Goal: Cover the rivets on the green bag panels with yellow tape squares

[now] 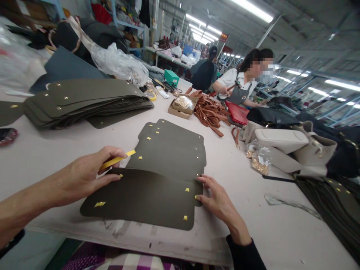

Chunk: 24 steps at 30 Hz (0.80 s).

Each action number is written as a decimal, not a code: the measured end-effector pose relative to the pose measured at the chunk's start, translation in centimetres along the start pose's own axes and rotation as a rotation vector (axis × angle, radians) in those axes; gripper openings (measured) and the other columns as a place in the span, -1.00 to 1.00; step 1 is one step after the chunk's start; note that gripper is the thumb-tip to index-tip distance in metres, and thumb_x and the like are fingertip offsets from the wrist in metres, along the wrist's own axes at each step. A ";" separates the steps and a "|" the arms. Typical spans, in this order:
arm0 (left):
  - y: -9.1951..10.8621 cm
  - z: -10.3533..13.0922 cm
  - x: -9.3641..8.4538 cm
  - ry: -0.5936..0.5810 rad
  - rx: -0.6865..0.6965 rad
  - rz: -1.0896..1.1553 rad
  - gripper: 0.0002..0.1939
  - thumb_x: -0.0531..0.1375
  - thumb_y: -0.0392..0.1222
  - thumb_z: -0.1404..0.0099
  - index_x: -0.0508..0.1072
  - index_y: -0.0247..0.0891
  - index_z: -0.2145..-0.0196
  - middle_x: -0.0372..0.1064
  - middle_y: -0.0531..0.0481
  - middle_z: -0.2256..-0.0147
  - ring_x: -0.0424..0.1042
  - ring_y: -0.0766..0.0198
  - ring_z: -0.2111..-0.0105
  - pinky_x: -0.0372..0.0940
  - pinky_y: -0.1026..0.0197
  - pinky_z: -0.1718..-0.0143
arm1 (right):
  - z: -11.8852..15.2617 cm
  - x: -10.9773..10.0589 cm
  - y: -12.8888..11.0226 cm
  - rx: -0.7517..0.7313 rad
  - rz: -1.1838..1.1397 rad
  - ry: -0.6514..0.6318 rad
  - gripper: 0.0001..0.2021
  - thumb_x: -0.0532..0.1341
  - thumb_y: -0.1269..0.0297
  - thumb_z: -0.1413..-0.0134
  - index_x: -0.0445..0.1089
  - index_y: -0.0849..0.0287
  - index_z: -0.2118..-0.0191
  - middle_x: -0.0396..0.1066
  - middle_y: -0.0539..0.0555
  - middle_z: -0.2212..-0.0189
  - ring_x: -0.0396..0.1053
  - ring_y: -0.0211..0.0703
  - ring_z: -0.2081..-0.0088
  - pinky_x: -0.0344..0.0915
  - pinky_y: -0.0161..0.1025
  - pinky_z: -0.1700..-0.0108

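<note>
A dark olive leather-like panel (137,200) lies on the table in front of me, its middle bent, with small yellow tape pieces and metal studs along its sides. My left hand (92,170) is closed on a strip of yellow tape (114,162). Its thumb touches the panel's left edge beside a small yellow piece. At the right edge, my right hand (215,193) grips the panel with thumb and fingertips, next to a stud and a yellow piece. The undersides of both hands are hidden.
A stack of olive panels (92,101) lies at the back left. Beyond are a small box of studs (182,106), brown straps (209,110) and a cream bag (312,150). More panels (323,195) hang at the right. A person (239,80) holding a hammer works across the table.
</note>
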<state>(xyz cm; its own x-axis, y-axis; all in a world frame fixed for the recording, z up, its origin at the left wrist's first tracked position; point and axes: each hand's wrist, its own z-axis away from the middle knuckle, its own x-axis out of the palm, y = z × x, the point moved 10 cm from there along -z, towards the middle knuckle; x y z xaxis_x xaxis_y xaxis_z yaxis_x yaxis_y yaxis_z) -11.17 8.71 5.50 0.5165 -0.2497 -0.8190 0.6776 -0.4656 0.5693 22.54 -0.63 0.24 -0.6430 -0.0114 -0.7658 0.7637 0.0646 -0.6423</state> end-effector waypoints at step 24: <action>-1.6 1.4 0.1 0.102 -0.202 0.325 -0.60 0.17 -0.04 -0.22 0.15 -0.21 0.06 0.32 0.05 0.27 0.33 0.31 0.31 0.29 0.27 0.26 | -0.4 -1.8 -3.9 0.091 -0.107 -0.012 -0.80 0.22 0.33 -0.05 0.45 0.10 0.17 0.48 0.01 0.31 0.42 -0.17 0.28 0.36 -0.22 0.21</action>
<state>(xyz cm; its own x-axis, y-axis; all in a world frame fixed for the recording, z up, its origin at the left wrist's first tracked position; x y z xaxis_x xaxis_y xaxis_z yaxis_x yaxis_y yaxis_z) -12.94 8.29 4.42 0.7636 -0.2663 -0.5882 0.5543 -0.1969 0.8087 20.69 -0.50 4.14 -0.7211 -0.0253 -0.6923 0.6928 -0.0281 -0.7206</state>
